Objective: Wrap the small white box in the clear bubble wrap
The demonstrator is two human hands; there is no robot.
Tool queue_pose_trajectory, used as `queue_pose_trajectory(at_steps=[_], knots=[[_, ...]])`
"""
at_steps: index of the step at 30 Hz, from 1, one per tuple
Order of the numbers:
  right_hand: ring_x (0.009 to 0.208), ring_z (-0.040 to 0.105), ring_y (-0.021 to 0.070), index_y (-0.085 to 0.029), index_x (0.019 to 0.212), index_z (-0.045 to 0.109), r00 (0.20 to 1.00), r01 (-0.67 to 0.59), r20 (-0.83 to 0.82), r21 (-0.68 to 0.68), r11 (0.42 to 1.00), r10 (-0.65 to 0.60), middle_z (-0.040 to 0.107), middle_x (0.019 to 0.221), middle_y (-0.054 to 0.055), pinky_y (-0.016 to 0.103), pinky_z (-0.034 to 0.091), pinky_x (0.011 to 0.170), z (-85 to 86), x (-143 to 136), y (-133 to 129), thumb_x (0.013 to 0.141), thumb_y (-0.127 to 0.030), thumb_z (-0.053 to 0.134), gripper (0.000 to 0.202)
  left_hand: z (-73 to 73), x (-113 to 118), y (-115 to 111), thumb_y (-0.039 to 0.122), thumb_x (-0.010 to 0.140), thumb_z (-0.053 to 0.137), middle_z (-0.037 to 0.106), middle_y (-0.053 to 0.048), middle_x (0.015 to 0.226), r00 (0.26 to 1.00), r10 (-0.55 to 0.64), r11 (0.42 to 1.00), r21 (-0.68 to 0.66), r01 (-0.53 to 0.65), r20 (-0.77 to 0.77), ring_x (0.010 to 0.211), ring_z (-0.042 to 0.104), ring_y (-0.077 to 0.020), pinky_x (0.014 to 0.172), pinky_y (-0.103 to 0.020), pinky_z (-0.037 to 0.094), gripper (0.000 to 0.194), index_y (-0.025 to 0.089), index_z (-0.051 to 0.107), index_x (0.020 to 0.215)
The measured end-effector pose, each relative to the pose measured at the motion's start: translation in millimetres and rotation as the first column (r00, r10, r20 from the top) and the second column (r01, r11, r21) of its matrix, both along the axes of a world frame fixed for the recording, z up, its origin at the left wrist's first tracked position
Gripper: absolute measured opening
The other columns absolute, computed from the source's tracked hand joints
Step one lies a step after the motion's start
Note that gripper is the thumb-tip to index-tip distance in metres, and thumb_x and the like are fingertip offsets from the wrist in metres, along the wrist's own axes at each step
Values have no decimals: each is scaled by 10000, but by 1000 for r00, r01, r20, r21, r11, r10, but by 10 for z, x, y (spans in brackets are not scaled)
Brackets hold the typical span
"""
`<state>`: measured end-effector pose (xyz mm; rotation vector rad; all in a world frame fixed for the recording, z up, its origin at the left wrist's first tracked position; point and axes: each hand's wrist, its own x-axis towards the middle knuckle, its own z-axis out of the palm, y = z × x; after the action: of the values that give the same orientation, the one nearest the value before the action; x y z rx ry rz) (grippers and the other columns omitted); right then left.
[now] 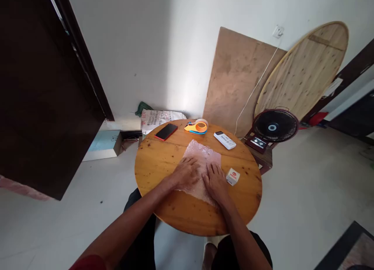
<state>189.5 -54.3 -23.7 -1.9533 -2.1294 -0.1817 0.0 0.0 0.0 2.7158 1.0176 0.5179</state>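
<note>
A sheet of bubble wrap (pixel 202 153) lies flat in the middle of a round wooden table (pixel 163 161). My left hand (pixel 187 172) rests palm down on its left part, fingers spread. My right hand (pixel 215 181) presses flat on its right part, beside the left hand. A small white box with a red mark (pixel 233 176) sits on the table just right of my right hand, not touched.
At the table's far side lie a red-edged phone (pixel 166 131), an orange and blue tape dispenser (pixel 197 126) and a white remote (pixel 224 140). A black fan (pixel 274 126) stands to the right. Wooden boards (pixel 236 79) lean on the wall.
</note>
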Motion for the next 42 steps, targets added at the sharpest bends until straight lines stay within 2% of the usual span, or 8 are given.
queue_pose_trajectory(at_steps=[6, 11, 15, 19, 25, 33, 37, 42], knots=[[1312, 325, 279, -104, 1334, 438, 1000, 16, -9, -12, 1000, -17, 406, 1412, 162, 429, 237, 1075, -10, -10, 11, 907, -372, 380, 507, 18, -9, 164, 604, 711, 599, 439, -88, 1375, 991, -44, 994, -102, 31, -124, 1291, 338, -338, 1044, -562, 238, 648, 267, 478, 1250], [1306, 333, 279, -106, 1332, 443, 1000, 15, -9, 5, 1000, -15, 419, 1402, 161, 421, 240, 1075, -29, 0, 14, 908, -387, 379, 512, 30, 19, -110, 434, 765, 600, 455, -89, 1353, 997, 20, 1000, 0, -20, -80, 1292, 347, -307, 1083, -503, 217, 525, 249, 487, 1243], [1308, 330, 276, -98, 1344, 428, 1000, 15, -3, 21, 1000, -15, 413, 1408, 162, 424, 238, 1078, -61, 13, 6, 913, -366, 365, 512, -68, -11, -375, 478, 836, 497, 349, -87, 1454, 995, -61, 997, -54, 57, -74, 1352, 269, -303, 1098, -503, 188, 565, 270, 385, 1349], [1309, 335, 264, -75, 1343, 423, 1000, 17, -11, 16, 1000, -17, 415, 1408, 161, 410, 241, 1083, -80, 27, 10, 911, -312, 353, 498, -39, -45, -434, 469, 834, 495, 357, -102, 1448, 993, -83, 993, -95, 75, -83, 1349, 275, -319, 1089, -522, 198, 562, 253, 398, 1343], [1291, 368, 253, -80, 1307, 467, 998, 27, -63, 27, 999, -25, 451, 1382, 154, 416, 266, 1078, -80, 36, 32, 911, -273, 344, 457, 109, 72, -603, 258, 763, 540, 463, -95, 1351, 997, -55, 998, -38, 53, -52, 1310, 334, -301, 1094, -494, 217, 464, 230, 500, 1224], [1281, 378, 233, -153, 1154, 600, 979, -114, -145, 197, 974, 144, 470, 1362, 112, 415, 311, 1070, 174, 230, -142, 861, -212, 378, 373, -37, 64, -659, 254, 755, 512, 417, -86, 1411, 998, -52, 996, -66, 53, 16, 1309, 351, -296, 1098, -542, 165, 513, 264, 485, 1267], [1266, 387, 286, -164, 1167, 584, 994, 0, -108, 227, 974, 25, 431, 1386, 138, 468, 331, 1024, 309, 533, -208, 828, -268, 464, 374, -82, 75, -646, 267, 754, 517, 439, -76, 1394, 998, -32, 998, -56, 34, 46, 1307, 347, -292, 1100, -533, 162, 475, 255, 525, 1229], [1192, 462, 316, -108, 1270, 490, 977, 201, -79, 18, 979, -199, 512, 1296, 190, 458, 371, 959, 267, 809, -212, 785, -305, 530, 525, -107, 86, -645, 273, 745, 523, 449, -68, 1382, 998, -22, 998, -51, 25, 57, 1308, 337, -287, 1102, -521, 165, 465, 253, 541, 1209]])
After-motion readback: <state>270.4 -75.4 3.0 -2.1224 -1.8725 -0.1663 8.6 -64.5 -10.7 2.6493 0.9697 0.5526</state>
